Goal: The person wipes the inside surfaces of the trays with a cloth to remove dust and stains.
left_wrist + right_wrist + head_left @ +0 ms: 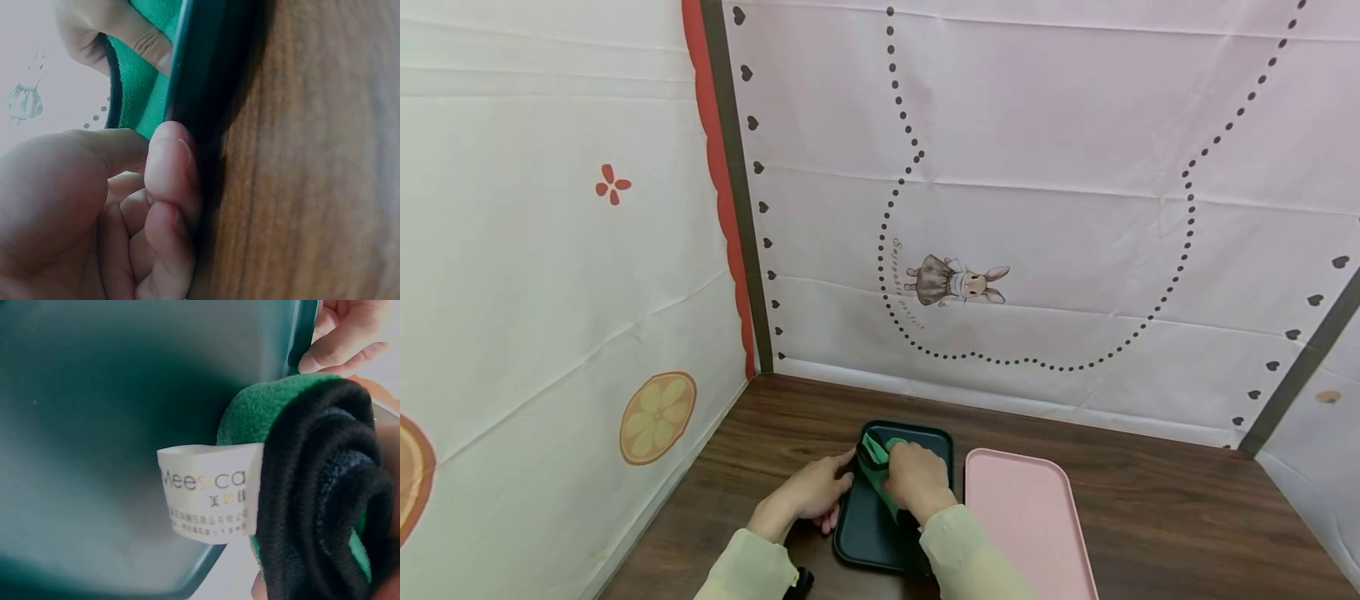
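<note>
A dark green rectangular tray [871, 540] lies on the wooden table. On its left edge, my left hand [811, 490] grips the rim, thumb on top and fingers curled low along the side. The left wrist view shows those fingers against the tray wall [209, 69]. Over the tray's far half, my right hand [919, 478] holds a bunched green cloth [874, 477] with black edging. The right wrist view shows the folded cloth [259, 415] on the tray surface, with a white printed label [206, 494] sticking out. The right palm is mostly hidden.
A pink tray [1022, 517] lies just right of the green one. A small black object [802, 582] shows by the left sleeve. White printed sheets [1075, 250] hang behind the table and along its left side.
</note>
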